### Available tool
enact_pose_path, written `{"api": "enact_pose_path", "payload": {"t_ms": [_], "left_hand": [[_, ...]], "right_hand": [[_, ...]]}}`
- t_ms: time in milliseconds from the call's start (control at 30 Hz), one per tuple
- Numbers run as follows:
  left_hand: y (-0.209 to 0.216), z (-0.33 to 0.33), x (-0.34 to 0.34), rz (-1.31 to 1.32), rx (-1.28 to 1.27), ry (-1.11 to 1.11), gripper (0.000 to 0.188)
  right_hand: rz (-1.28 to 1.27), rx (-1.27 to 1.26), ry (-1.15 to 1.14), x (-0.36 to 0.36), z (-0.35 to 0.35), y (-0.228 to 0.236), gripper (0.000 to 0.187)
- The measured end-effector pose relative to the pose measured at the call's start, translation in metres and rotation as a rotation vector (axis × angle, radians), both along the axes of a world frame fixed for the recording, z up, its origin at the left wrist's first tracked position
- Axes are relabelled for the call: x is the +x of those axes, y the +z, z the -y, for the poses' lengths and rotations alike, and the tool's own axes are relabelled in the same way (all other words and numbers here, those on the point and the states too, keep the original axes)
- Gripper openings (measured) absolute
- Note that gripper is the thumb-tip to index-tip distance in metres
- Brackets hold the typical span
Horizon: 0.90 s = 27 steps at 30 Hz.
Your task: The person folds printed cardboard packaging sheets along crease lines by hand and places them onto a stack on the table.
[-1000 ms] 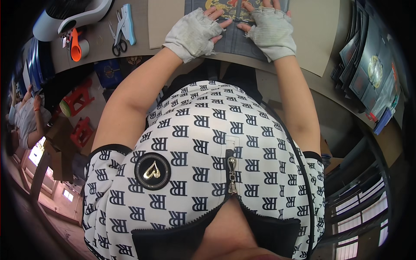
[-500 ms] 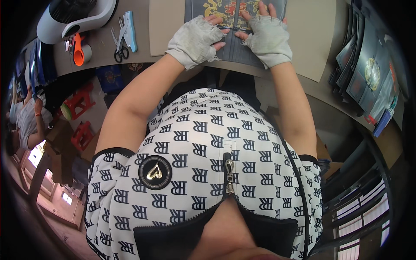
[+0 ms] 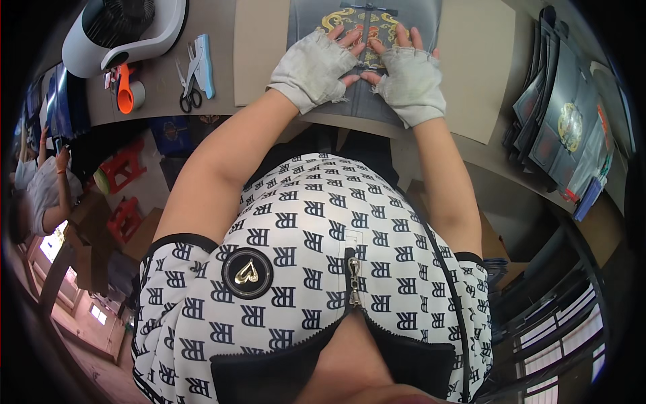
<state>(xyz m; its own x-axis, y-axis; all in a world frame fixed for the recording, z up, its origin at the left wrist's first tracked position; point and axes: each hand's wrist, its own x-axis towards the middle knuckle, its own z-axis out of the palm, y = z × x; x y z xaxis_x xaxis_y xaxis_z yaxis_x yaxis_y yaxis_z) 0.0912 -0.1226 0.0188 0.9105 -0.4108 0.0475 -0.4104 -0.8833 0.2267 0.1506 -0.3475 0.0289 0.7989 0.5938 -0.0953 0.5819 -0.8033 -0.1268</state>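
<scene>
A dark grey flat piece (image 3: 303, 19) with gold and red decoration and a dark knotted fastening lies before me. I cannot tell whether it is fabric or printed card. On its left half rests my left hand (image 3: 315, 70) in a pale fingerless glove, its bare fingers stretched out over the decoration. My right hand (image 3: 410, 82), gloved the same way, lies flat on the right half with its fingers apart. Both thumbs point inward near the middle seam. Neither hand grips anything. The hands hide part of the decoration and the sides of the piece.
A beige board (image 3: 479, 87) lies on the grey table (image 3: 222, 37). To the left are scissors (image 3: 191, 94), a light-blue-handled tool (image 3: 204, 66), an orange tape dispenser (image 3: 124, 91) and a white-and-black device (image 3: 118, 34). A stack of grey decorated pieces (image 3: 562, 118) stands right. Another person (image 3: 50, 182) is far left.
The view has shifted, so the far part of the grey piece shows more. My hands lie a little closer together and farther up over the decoration, still flat.
</scene>
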Motion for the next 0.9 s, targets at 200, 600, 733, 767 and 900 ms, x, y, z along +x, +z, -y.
{"api": "enact_pose_path", "payload": {"t_ms": [200,600,733,767,900], "left_hand": [[-0.003,-0.001,-0.003,-0.002,0.010,0.009,0.063],[0.005,0.009,-0.004,-0.021,-0.040,0.023,0.061],[0.009,0.017,0.000,-0.086,-0.054,0.030,0.061],[0.008,0.020,0.001,-0.096,-0.064,0.028,0.061],[0.017,0.024,-0.009,-0.132,-0.048,0.046,0.062]], "right_hand": [[-0.011,-0.022,0.011,-0.002,0.001,0.003,0.072],[0.065,0.110,-0.100,0.001,0.042,-0.029,0.070],[0.025,0.035,-0.058,0.039,0.044,-0.023,0.071],[0.057,0.053,-0.056,0.054,0.045,-0.028,0.074],[0.135,0.045,-0.042,0.117,0.033,-0.035,0.072]]}}
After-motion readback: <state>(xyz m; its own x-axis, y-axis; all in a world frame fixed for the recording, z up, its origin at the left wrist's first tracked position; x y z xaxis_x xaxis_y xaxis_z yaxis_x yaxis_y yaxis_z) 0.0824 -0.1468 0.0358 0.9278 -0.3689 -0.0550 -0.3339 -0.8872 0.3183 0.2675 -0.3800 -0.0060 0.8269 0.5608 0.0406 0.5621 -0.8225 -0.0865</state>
